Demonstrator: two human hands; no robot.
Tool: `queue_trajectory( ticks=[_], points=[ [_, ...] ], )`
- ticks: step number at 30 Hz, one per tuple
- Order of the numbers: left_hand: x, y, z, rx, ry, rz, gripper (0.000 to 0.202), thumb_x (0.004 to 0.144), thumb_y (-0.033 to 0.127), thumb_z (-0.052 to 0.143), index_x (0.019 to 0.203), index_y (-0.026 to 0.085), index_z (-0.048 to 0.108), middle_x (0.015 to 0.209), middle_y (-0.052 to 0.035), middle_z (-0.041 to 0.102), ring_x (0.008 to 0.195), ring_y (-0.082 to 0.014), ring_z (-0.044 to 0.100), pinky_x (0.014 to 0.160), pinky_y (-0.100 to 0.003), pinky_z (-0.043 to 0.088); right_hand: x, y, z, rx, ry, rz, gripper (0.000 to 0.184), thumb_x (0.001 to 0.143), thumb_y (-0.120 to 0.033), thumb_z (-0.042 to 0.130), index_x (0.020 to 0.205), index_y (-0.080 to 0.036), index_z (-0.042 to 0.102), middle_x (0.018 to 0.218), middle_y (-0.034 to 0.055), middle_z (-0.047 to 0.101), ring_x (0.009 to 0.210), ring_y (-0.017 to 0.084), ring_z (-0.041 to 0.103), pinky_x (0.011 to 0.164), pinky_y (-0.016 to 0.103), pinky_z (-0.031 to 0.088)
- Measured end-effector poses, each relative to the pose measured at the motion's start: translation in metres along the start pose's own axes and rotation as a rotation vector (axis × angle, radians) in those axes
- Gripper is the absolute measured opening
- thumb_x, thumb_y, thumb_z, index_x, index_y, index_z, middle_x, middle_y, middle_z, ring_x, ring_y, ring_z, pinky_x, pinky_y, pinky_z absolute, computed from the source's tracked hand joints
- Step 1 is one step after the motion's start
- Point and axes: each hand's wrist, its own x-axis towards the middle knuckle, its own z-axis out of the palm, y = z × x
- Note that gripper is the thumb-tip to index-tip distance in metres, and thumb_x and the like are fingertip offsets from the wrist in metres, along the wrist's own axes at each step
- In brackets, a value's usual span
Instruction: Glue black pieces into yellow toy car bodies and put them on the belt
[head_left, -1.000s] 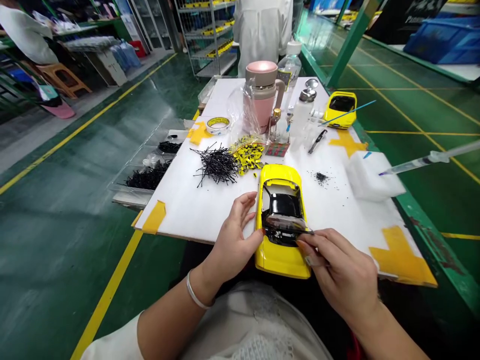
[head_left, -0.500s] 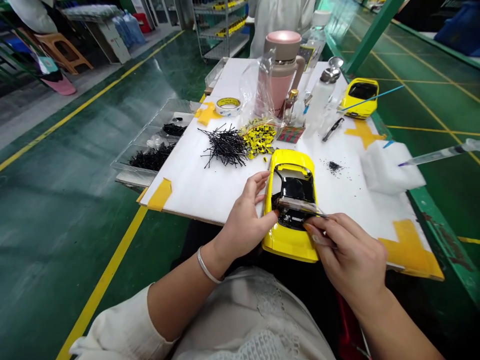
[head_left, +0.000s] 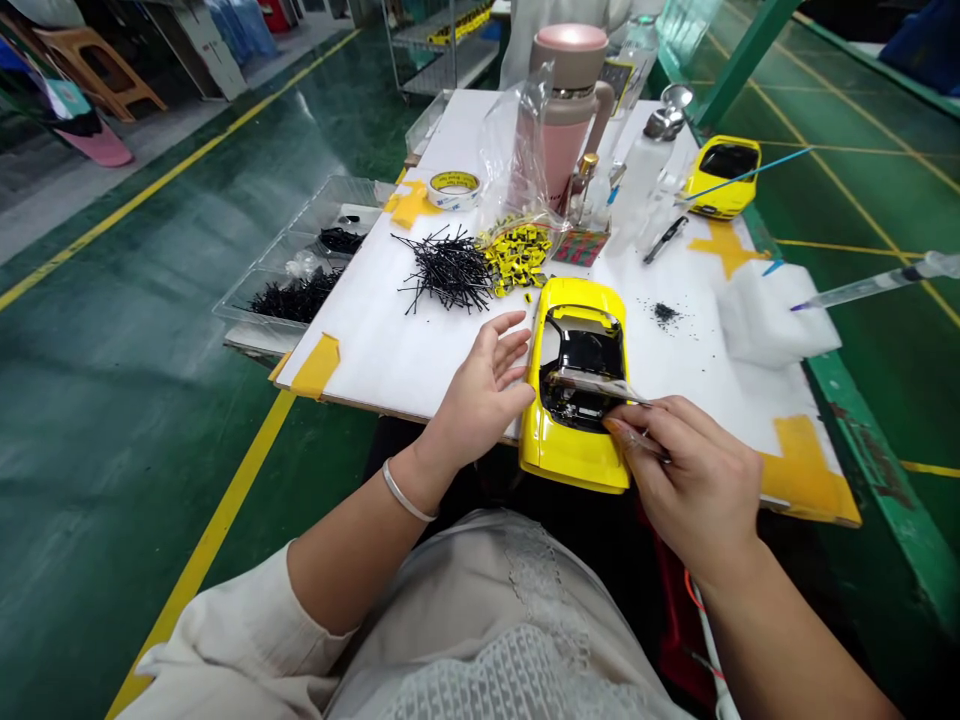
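A yellow model car body (head_left: pixel 574 456) lies on the white-topped table near its front edge, with a black interior (head_left: pixel 581 352) showing through its openings. My left hand (head_left: pixel 491 385) is open just left of the body, fingers apart and thumb near its side; contact is unclear. My right hand (head_left: pixel 694 470) pinches slim metal tweezers (head_left: pixel 631 394) at the body's right side. They reach left over the rear opening, and their tips are hard to make out. Left of the car's front are a pile of thin black parts (head_left: pixel 448 270) and small yellow-and-black pieces (head_left: pixel 517 254).
Behind stand a pink lidded mug (head_left: pixel 566 150), a plastic bag (head_left: pixel 517 140) and a pump bottle (head_left: pixel 649 160). A tape roll (head_left: pixel 454 188) lies left. On the right are another yellow car body (head_left: pixel 724 180), a pen (head_left: pixel 665 240), black specks (head_left: pixel 665 314) and a white foam block (head_left: pixel 776 315) with a syringe (head_left: pixel 862 283).
My left thumb has come away from the car's opening, and that hand has shifted left. My right hand stays at the rear opening with the tweezers. The whole view has shifted slightly.
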Motion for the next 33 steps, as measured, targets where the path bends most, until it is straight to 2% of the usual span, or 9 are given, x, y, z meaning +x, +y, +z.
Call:
queue_trajectory(
  ticks=[7, 12, 20, 28, 33],
  points=[
    [0.000, -0.003, -0.002, 0.011, 0.008, 0.010, 0.069, 0.073, 0.012, 0.063, 0.136, 0.024, 0.037, 0.152, -0.0139, 0.050, 0.149, -0.0248, 0.045, 0.126, -0.046, 0.034, 0.000, -0.001, 0.000, 0.000, -0.008, 0.016, 0.009, 0.098, -0.013, 0.062, 0.096, -0.019, 0.068, 0.087, 0.0032, 0.070, 0.076, 0.015, 0.067, 0.066, 0.027, 0.049],
    [0.002, -0.004, -0.003, 0.083, -0.011, 0.020, 0.068, 0.077, 0.015, 0.063, 0.139, 0.026, 0.037, 0.153, -0.0122, 0.049, 0.149, -0.0247, 0.044, 0.126, -0.047, 0.034, -0.001, -0.001, 0.000, -0.020, -0.020, 0.051, 0.013, 0.098, -0.012, 0.059, 0.096, -0.020, 0.068, 0.086, 0.0034, 0.070, 0.075, 0.016, 0.067, 0.063, 0.028, 0.048],
    [0.001, -0.011, 0.005, 0.257, -0.017, 0.194, 0.072, 0.073, 0.015, 0.069, 0.138, 0.023, 0.041, 0.152, -0.0135, 0.051, 0.148, -0.0297, 0.044, 0.121, -0.048, 0.041, 0.000, -0.004, -0.001, -0.009, -0.023, 0.055, 0.010, 0.097, -0.013, 0.063, 0.096, -0.020, 0.070, 0.086, 0.0023, 0.069, 0.075, 0.015, 0.066, 0.066, 0.027, 0.049],
    [0.005, -0.016, 0.004, 0.294, 0.014, 0.257, 0.074, 0.069, 0.005, 0.067, 0.138, 0.021, 0.045, 0.148, -0.0125, 0.055, 0.145, -0.0308, 0.048, 0.120, -0.047, 0.043, -0.001, -0.007, 0.000, -0.065, 0.004, 0.116, 0.010, 0.097, -0.022, 0.067, 0.090, -0.020, 0.074, 0.074, 0.0001, 0.065, 0.060, 0.013, 0.056, 0.055, 0.027, 0.042],
    [0.006, -0.020, 0.006, 0.318, 0.033, 0.284, 0.076, 0.068, 0.004, 0.067, 0.139, 0.018, 0.044, 0.146, -0.0160, 0.056, 0.144, -0.0335, 0.049, 0.122, -0.050, 0.041, -0.003, -0.007, 0.002, -0.026, 0.011, 0.194, 0.009, 0.093, -0.023, 0.070, 0.086, -0.021, 0.075, 0.071, -0.0010, 0.065, 0.057, 0.012, 0.053, 0.052, 0.027, 0.039]
  ],
)
